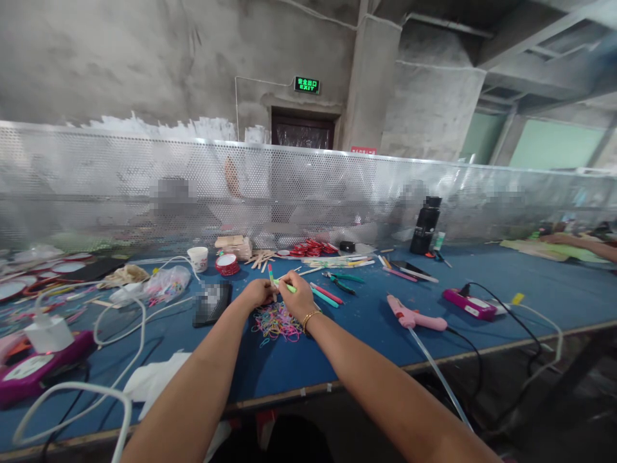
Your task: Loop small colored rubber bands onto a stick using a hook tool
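Observation:
My left hand (260, 293) pinches an upright flat stick (270, 272), which shows red and green towards its top and looks like a craft stick. Closed around a light-green marker (292, 289) is my right hand (299, 297), its wrist wearing a gold bracelet (311, 316). The marker points towards the stick; whether its tip touches cannot be made out. Below both hands lies a loose heap of small coloured wire-like clips (277, 323). Just right of my right hand, a pink marker (328, 294) and a teal marker (325, 297) lie side by side.
A black phone (219, 302) lies left of the heap. Pliers (344, 280), a pink glue gun (414, 317) and a purple power strip (470, 305) are rightward. Behind stand a paper cup (197, 259) and black bottle (425, 226). White cables (143, 321) loop at left. Another person's arm (578, 243) reaches in.

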{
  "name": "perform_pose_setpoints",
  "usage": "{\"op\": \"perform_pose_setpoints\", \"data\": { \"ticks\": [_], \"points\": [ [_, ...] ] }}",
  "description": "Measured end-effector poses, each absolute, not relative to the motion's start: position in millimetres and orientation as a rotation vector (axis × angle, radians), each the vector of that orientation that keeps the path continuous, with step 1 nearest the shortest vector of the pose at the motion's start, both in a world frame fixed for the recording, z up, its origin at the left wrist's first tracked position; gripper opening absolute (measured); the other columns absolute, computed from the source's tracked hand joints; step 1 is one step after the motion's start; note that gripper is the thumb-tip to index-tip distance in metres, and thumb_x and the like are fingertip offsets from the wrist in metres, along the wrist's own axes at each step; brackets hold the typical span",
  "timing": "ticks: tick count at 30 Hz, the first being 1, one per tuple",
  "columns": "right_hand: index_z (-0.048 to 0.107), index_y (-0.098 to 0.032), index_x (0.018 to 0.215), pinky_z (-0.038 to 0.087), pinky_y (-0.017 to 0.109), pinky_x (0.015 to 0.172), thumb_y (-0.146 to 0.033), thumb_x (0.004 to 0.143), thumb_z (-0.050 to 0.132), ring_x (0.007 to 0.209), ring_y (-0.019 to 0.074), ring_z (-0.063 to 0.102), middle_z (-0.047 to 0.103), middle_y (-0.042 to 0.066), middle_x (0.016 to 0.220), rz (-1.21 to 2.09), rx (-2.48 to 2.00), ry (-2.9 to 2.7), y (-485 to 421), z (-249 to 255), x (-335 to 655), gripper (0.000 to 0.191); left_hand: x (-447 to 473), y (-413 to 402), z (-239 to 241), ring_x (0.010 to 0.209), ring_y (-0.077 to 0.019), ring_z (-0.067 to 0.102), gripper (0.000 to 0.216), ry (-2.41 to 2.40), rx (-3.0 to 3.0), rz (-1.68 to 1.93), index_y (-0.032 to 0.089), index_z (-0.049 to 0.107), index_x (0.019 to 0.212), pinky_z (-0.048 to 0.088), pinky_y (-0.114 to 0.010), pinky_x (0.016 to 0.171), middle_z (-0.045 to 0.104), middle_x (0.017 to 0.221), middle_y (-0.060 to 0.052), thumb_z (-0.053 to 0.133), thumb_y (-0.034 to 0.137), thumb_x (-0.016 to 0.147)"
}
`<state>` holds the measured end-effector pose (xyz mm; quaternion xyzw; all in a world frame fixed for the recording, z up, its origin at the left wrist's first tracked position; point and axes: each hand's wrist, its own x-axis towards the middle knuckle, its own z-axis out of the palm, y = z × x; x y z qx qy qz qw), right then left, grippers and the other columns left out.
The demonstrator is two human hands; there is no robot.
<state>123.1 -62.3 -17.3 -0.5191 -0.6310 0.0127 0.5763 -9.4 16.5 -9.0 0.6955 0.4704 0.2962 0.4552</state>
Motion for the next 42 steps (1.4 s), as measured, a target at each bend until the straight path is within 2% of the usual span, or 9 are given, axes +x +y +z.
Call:
{"op": "perform_pose_setpoints", "data": {
  "ticks": [6, 14, 25, 33, 42],
  "points": [
    [0.056, -0.023, 0.076, 0.041, 0.025, 0.071, -0.026, 0.084, 0.052, 0.075, 0.0158, 0.058, 0.064, -0.001, 0.075, 0.032, -1.187, -1.496, -63.6, -17.1, 122.2, 0.01, -8.9, 14.0, -7.5, 0.044, -0.006, 0.046, 0.014, 1.177, 1.706, 0.755, 0.014, 0.059, 0.068, 0.039, -0.016, 0.046, 0.052, 0.049, 0.004, 0.068, 0.022, 0.075],
    [0.057, -0.024, 0.077, 0.042, 0.025, 0.071, -0.028, 0.085, 0.052, 0.075, 0.0158, 0.058, 0.064, -0.001, 0.075, 0.041, -1.2, -1.521, -61.8, -18.4, 122.0, 0.011, -7.7, 13.1, -5.9, 0.043, -0.0063, 0.044, 0.025, 1.184, 1.722, 0.712, 0.015, 0.055, 0.063, 0.037, -0.017, 0.045, 0.05, 0.047, 0.004, 0.07, 0.031, 0.075],
    [0.055, -0.023, 0.075, 0.041, 0.025, 0.071, -0.026, 0.084, 0.053, 0.076, 0.0161, 0.058, 0.065, -0.001, 0.075, 0.022, -1.213, -1.496, -63.3, -17.5, 122.4, 0.009, -8.1, 18.6, -10.6, 0.043, -0.0062, 0.045, 0.017, 1.169, 1.691, 0.74, 0.013, 0.058, 0.066, 0.04, -0.018, 0.048, 0.05, 0.048, 0.004, 0.069, 0.023, 0.074],
    [0.056, -0.023, 0.076, 0.041, 0.025, 0.071, -0.028, 0.085, 0.053, 0.075, 0.016, 0.058, 0.064, -0.001, 0.075, 0.032, -1.19, -1.522, -60.5, -20.0, 122.0, 0.01, -8.0, 23.0, -14.3, 0.041, -0.0051, 0.041, 0.022, 1.164, 1.715, 0.733, 0.014, 0.055, 0.062, 0.036, -0.017, 0.044, 0.046, 0.044, 0.006, 0.07, 0.024, 0.074],
    [0.056, -0.023, 0.075, 0.041, 0.025, 0.073, -0.026, 0.084, 0.054, 0.076, 0.0158, 0.058, 0.065, -0.001, 0.076, 0.021, -1.23, -1.494, -62.6, -18.2, 122.2, 0.009, -8.9, 13.3, -7.4, 0.046, -0.0066, 0.047, 0.017, 1.162, 1.675, 0.759, 0.013, 0.057, 0.066, 0.042, -0.018, 0.051, 0.049, 0.048, 0.005, 0.07, 0.022, 0.072]
  ]
}}
